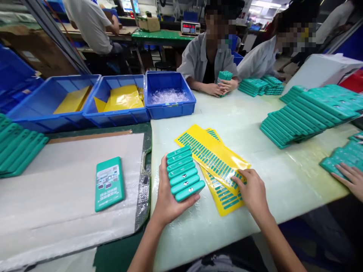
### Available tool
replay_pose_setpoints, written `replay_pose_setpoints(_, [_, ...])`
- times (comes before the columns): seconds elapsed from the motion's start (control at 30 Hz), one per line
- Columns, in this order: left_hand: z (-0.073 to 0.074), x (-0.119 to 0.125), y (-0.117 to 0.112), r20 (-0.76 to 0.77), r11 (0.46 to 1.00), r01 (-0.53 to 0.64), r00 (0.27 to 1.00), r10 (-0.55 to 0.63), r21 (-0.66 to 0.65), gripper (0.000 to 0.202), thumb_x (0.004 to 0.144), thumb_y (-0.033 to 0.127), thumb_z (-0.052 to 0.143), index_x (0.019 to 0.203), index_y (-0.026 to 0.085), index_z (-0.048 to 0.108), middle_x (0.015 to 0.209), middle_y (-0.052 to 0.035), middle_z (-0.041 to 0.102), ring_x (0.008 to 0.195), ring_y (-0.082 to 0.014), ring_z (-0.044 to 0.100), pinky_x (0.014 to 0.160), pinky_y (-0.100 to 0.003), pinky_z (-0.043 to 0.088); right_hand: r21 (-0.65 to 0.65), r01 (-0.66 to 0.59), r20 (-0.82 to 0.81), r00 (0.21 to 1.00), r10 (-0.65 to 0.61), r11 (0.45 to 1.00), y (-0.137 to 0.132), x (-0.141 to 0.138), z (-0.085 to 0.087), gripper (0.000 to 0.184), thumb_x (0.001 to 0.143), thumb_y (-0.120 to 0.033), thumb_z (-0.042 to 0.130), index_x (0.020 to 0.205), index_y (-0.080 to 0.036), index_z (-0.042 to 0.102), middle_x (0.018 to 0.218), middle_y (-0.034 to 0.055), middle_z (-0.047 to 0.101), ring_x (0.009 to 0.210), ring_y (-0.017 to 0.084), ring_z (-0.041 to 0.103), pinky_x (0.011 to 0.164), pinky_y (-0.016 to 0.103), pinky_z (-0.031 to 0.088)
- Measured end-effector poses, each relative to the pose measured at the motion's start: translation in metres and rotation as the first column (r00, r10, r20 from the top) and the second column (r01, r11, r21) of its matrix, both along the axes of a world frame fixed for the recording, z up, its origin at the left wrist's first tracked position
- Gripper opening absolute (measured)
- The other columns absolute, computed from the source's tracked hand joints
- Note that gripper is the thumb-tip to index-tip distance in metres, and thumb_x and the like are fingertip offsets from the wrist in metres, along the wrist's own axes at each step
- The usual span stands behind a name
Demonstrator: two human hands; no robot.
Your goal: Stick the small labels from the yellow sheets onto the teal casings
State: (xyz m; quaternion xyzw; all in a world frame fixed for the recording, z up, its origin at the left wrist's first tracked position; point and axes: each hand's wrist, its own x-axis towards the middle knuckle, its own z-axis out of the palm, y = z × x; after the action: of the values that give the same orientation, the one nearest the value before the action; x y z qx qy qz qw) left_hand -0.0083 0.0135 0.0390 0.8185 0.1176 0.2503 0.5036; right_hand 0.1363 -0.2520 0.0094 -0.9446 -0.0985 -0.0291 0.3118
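Observation:
My left hand [164, 198] is wrapped round a stack of flat teal cases [183, 172] with rounded ends, which look like power banks. Small black-and-white pictures mark the ends of the ones nearest me. Two overlapping yellow sticker sheets [198, 139] with rows of narrow teal strips lie just right of the stack. At the right end of the upper sheet, my right hand [252, 189] pinches with thumb and fingertips; whether a loose strip is between them I cannot make out. A single teal case [110, 184] with white print lies flat on the left.
Blue bins [170, 111] along the back left hold yellow sheets and clear scraps. Tall leaning stacks of teal cases [306, 113] stand on the right, more at the far left [19, 151]. A co-worker's hand [351, 181] touches cases at the right edge; another person [210, 60] sits opposite, holding cases.

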Motion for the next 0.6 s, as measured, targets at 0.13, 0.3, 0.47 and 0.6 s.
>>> replay_pose_setpoints(0.13, [0.005,0.0,0.0,0.001,1.0,0.024,1.0,-0.024,0.012,0.135,0.077,0.065,0.094,0.177,0.031,0.009,0.163,-0.0206,0.053,0.148,-0.0439,0.063,0.123,-0.069,0.054,-0.002,-0.051,0.005,0.999,0.051,0.999,-0.007,-0.005,0.0,0.044,0.092,-0.043,0.063,0.116,-0.013,0.085,0.116,0.0183,0.075,0.111,0.036,0.069,0.1,0.05,0.057])
replay_pose_setpoints(0.3, [0.006,-0.001,0.001,0.004,0.997,0.082,0.997,-0.082,0.005,0.136,0.082,0.063,0.092,0.178,0.036,-0.001,0.142,-0.0136,0.071,0.13,-0.0422,0.076,0.115,-0.074,0.058,0.036,-0.084,0.024,0.996,0.084,0.996,-0.015,-0.005,-0.001,0.043,0.099,-0.047,0.065,0.118,-0.014,0.085,0.111,0.016,0.076,0.106,0.034,0.072,0.096,0.049,0.06])
replay_pose_setpoints(0.47, [0.004,-0.001,0.0,0.011,0.997,0.081,0.997,-0.081,-0.004,0.139,0.081,0.062,0.093,0.178,0.035,-0.002,0.145,-0.0144,0.069,0.133,-0.0422,0.074,0.12,-0.073,0.055,0.074,-0.079,0.044,0.996,0.076,0.994,-0.017,-0.007,0.0,0.046,0.101,-0.056,0.07,0.117,-0.015,0.085,0.111,0.014,0.079,0.099,0.031,0.077,0.092,0.046,0.062])
replay_pose_setpoints(0.6, [0.002,-0.001,0.0,-0.006,0.999,0.031,0.999,-0.031,-0.042,0.14,0.074,0.062,0.097,0.177,0.032,0.009,0.167,-0.0189,0.05,0.153,-0.0454,0.057,0.131,-0.071,0.043,0.059,-0.084,0.155,0.985,0.074,0.995,-0.015,-0.016,-0.001,0.04,0.106,-0.051,0.066,0.118,-0.019,0.085,0.113,0.0119,0.081,0.102,0.03,0.079,0.09,0.043,0.062])
